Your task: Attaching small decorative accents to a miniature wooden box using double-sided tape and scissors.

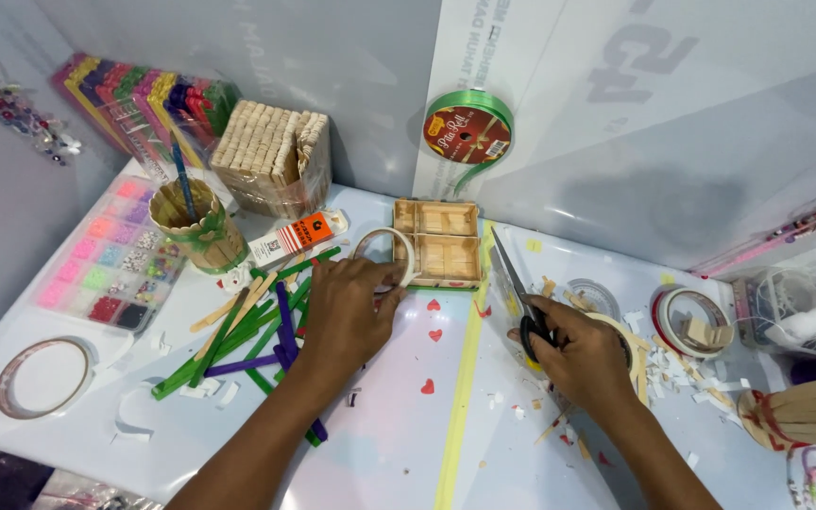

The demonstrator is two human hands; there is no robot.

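My left hand [347,307] rests on a white tape roll [399,247] at the table's middle, fingers curled on its lower rim. The roll lies against a small tray built of wooden craft sticks [436,244]. My right hand [578,351] grips black-handled scissors [518,288], blades pointing up and away towards the stick tray. Green and purple craft sticks [247,342] lie scattered just left of my left hand.
A stick-built cup [195,227], a glue tube [290,238], a bead box [106,260], bundled plain sticks [271,151] and coloured sticks [144,99] fill the left. A green ribbon spool [467,127] hangs behind. Tape rolls [44,378] [691,321] and paper scraps lie around.
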